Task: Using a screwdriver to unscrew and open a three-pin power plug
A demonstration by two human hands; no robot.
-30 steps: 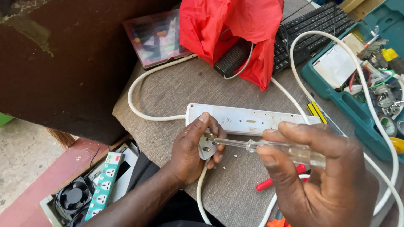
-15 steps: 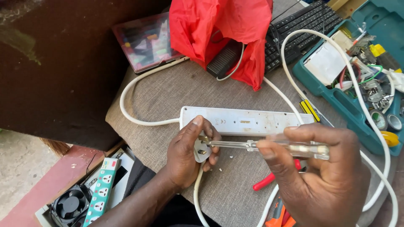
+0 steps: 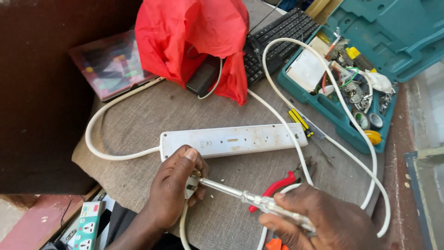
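On grey cloth-covered table (image 3: 138, 125): white power strip (image 3: 231, 140), teal toolbox (image 3: 333, 109), hands.

Two hands are in view: one left hand (image 3: 173, 187) and one right hand (image 3: 323, 222). Around the one white power strip (image 3: 233, 140) lie one clear-handled screwdriver (image 3: 249, 199), one plug (image 3: 190, 189), one red-handled pair of pliers (image 3: 277, 187), one yellow-and-black screwdriver (image 3: 300, 122), one red bag (image 3: 194, 37), one keyboard (image 3: 277, 39) and one teal toolbox (image 3: 370, 51).

One head-worn camera looks steeply down from close above the left hand (image 3: 173, 187) and right hand (image 3: 323, 224), facing the table (image 3: 138, 120) stretching away beyond them.
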